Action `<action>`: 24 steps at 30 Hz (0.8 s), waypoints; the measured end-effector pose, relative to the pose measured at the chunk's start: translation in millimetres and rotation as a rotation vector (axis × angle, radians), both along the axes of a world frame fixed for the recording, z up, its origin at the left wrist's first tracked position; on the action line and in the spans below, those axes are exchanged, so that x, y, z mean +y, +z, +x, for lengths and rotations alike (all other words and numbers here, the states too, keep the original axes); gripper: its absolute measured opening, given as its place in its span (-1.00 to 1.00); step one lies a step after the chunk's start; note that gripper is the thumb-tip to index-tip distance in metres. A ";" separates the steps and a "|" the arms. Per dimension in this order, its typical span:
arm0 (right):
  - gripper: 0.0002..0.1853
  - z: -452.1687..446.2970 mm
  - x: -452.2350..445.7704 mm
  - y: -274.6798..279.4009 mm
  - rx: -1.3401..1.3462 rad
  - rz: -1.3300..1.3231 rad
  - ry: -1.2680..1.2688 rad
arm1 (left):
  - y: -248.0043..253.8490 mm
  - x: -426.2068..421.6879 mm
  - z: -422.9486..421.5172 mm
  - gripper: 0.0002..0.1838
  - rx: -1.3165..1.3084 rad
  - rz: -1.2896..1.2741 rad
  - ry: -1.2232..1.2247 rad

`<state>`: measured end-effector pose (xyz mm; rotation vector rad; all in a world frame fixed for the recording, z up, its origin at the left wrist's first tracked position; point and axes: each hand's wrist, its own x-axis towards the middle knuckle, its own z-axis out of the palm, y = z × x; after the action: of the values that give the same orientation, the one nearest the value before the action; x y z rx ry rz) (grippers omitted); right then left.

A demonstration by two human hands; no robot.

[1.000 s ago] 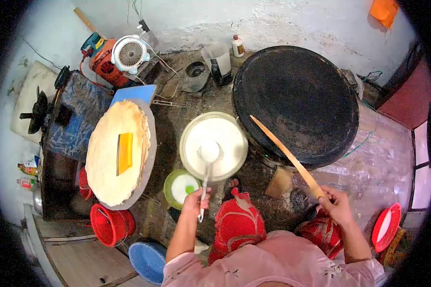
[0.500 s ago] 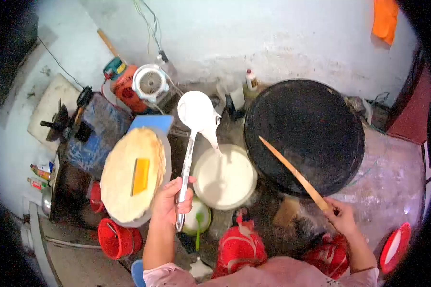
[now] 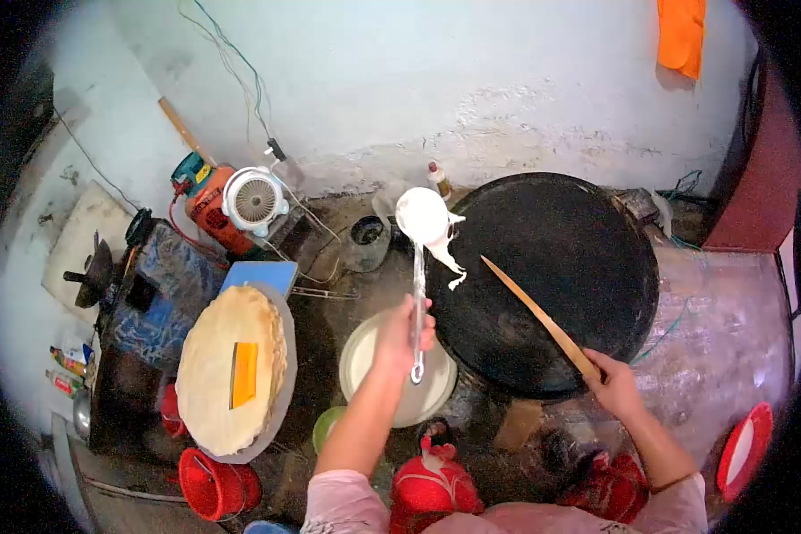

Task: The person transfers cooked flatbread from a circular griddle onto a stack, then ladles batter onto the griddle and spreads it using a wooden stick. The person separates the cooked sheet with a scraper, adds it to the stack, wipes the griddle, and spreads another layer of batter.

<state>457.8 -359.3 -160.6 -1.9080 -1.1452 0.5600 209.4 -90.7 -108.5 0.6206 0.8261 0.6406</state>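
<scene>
My left hand [image 3: 407,334] is wrapped round the handle of a metal ladle [image 3: 421,215], raised near the left edge of a big round black griddle [image 3: 552,276]. White batter fills the ladle and strings off its right side. Partly behind my left forearm stands a bowl of white batter [image 3: 436,378]. Closed on the wide end of a long wooden spatula [image 3: 543,318] is my right hand [image 3: 612,381]; the blade's tip lies over the griddle. To the left, a yellow scraper [image 3: 244,374] rests on a stack of round pale flatbreads [image 3: 214,400].
Behind the stack are a blue board [image 3: 262,276], an orange gas cylinder [image 3: 209,205] and a round blower [image 3: 254,199]. A red bucket [image 3: 214,485] stands lower left, with a green bowl [image 3: 326,427] nearer me. A red basin [image 3: 744,452] is at the right.
The ladle rose out of the batter bowl in my left hand, then moved right to the griddle's edge. My right hand keeps hold of the spatula. The camera view has shifted.
</scene>
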 end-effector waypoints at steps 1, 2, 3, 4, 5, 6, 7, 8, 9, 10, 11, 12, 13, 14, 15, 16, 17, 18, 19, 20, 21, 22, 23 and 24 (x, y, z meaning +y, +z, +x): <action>-0.58 1.0 7.1 0.7 -0.088 0.046 0.022 | -17.6 -2.2 9.4 -0.63 -0.007 -0.015 0.027; -0.57 1.8 13.8 0.2 -0.168 0.017 0.015 | -35.5 -6.5 18.3 -0.66 0.042 0.013 0.076; -0.57 1.8 19.8 -1.2 -0.167 0.010 0.015 | -47.5 -11.4 26.2 -0.70 0.121 0.045 0.108; -0.57 0.9 25.6 -2.3 -0.197 0.063 0.040 | -60.8 -16.9 30.7 -0.73 0.165 0.045 0.126; -0.57 -1.1 32.6 -0.4 -0.226 0.119 0.064 | -71.1 -22.8 33.9 -0.76 0.209 0.049 0.145; -0.57 -6.1 39.7 11.3 -0.190 0.029 0.070 | -74.2 -31.3 37.0 -0.79 0.214 0.059 0.162; -0.57 -8.9 45.0 8.6 -0.182 0.023 0.073 | -81.3 -36.4 35.9 -0.80 0.188 0.043 0.163; -0.58 -10.3 51.6 1.7 -0.214 0.046 0.101 | -83.7 -42.8 36.1 -0.82 0.191 0.049 0.159; -0.58 -12.1 57.2 0.8 -0.248 0.072 0.128 | -84.0 -47.4 37.6 -0.83 0.191 0.057 0.154; -0.61 -16.6 61.1 5.0 -0.249 -0.021 0.122 | -82.9 -53.3 38.0 -0.87 0.150 0.044 0.165; -0.61 -16.0 62.1 0.5 -0.248 -0.022 0.122 | -84.4 -54.1 37.5 -0.87 0.151 0.043 0.165; -0.62 -15.5 63.6 -7.5 -0.229 -0.026 0.120 | -86.9 -55.3 36.3 -0.87 0.148 0.048 0.179; -0.62 -15.4 64.7 -11.7 -0.211 -0.029 0.119 | -90.2 -56.0 34.3 -0.88 0.144 0.053 0.194; -0.62 -15.7 63.1 -7.3 -0.210 -0.029 0.121 | -89.3 -53.6 30.5 -0.88 0.097 -0.031 0.189; -0.63 -15.6 60.3 1.1 -0.230 -0.038 0.142 | -88.8 -54.8 30.4 -0.88 0.097 -0.031 0.193; -0.63 -16.1 59.7 6.2 -0.248 -0.049 0.164 | -87.6 -57.9 30.6 -0.88 0.113 -0.031 0.208; -0.63 -17.8 62.6 7.6 -0.245 -0.052 0.165 | -84.0 -60.6 31.9 -0.89 0.131 -0.033 0.220; -0.62 -20.0 65.8 9.0 -0.210 -0.063 0.128 | -85.5 -61.4 33.4 -0.90 0.105 -0.066 0.244; -0.61 -20.9 67.6 9.2 -0.177 -0.071 0.090 | -85.7 -63.0 34.5 -0.90 0.106 -0.065 0.241; -0.61 -19.7 68.2 6.1 -0.177 -0.070 0.087 | -85.6 -65.0 34.6 -0.90 0.137 0.010 0.252; -0.61 -17.6 68.8 0.9 -0.176 -0.083 0.085 | -85.9 -66.5 33.3 -0.91 0.167 0.086 0.266; -0.61 -15.9 69.9 -3.2 -0.175 -0.095 0.085 | -88.2 -66.0 30.7 -0.91 0.118 0.126 0.285; -0.61 -14.7 70.5 -6.0 -0.174 -0.096 0.089 | -82.2 -68.7 30.6 -0.90 0.187 0.181 0.313; -0.60 -13.2 70.6 -9.4 -0.154 -0.102 0.096 | -79.9 -69.1 30.4 -0.90 0.209 0.224 0.311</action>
<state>444.6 -288.7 -170.0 -2.0193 -1.3356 0.5396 239.8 -159.8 -188.4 0.7791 1.0665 0.9721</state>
